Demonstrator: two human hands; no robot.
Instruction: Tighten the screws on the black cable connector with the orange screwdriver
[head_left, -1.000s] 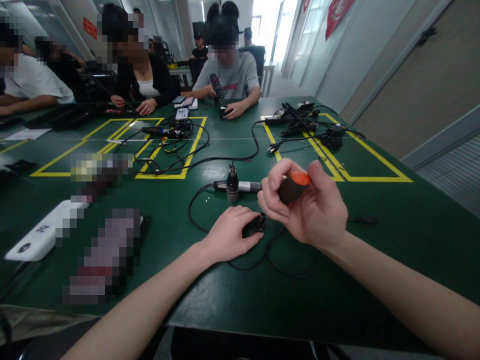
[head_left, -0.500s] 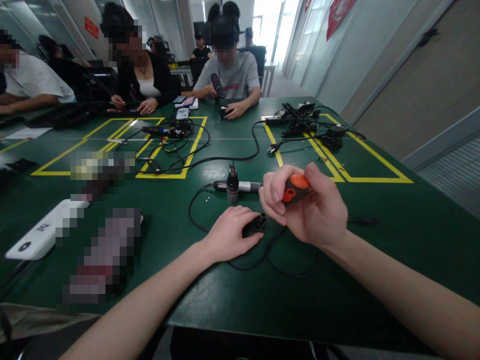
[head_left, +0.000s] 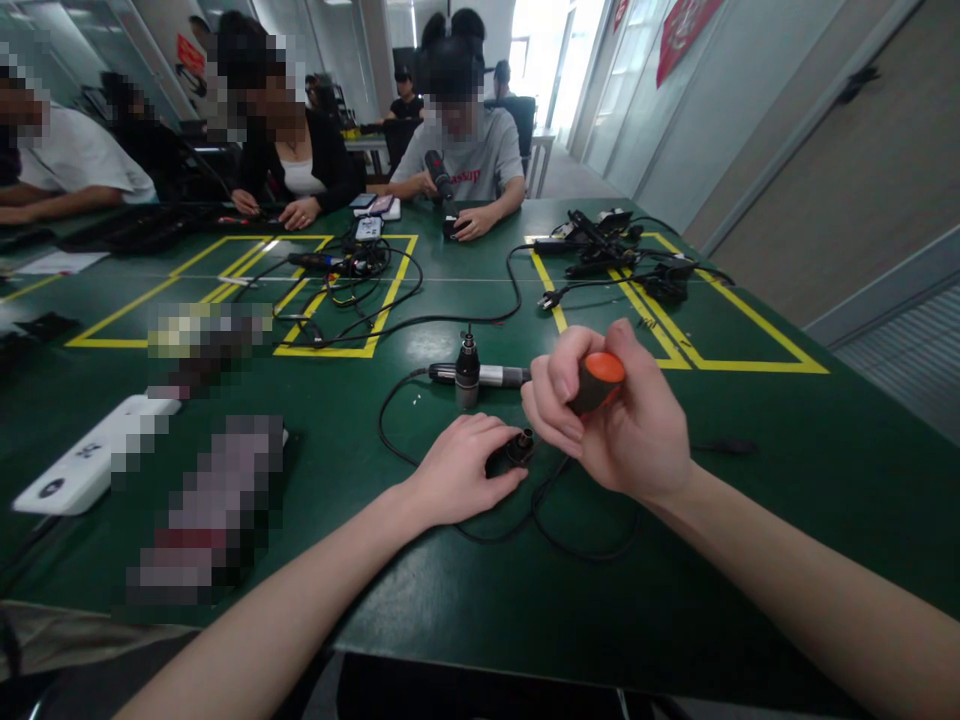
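Note:
My left hand (head_left: 466, 470) rests on the table, thumb and fingers closed round a small dark cylindrical part (head_left: 519, 448) with a metal-rimmed open end pointing up. Above and right of it, my right hand (head_left: 622, 415) is wrapped round a screwdriver-like handle (head_left: 602, 378), dark grey with an orange end. Its shaft, if any, is hidden by my fingers. Behind my left hand, a black, tapered piece with a thin tip (head_left: 467, 370) stands upright. A black-and-silver corded tool (head_left: 499, 376) lies behind that piece, its right end hidden by my right hand.
The tool's black cable (head_left: 386, 425) loops around my left hand. A white power strip (head_left: 82, 460) and a blurred-out object (head_left: 214, 500) lie at left. Tangled cables (head_left: 600, 245) sit at back right, others (head_left: 360, 265) at back left. Several people sit across the green table (head_left: 465, 610).
My right hand has tilted the handle slightly, so more of its orange end faces me. The left hand keeps its place on the dark part. The whole view shifts slightly.

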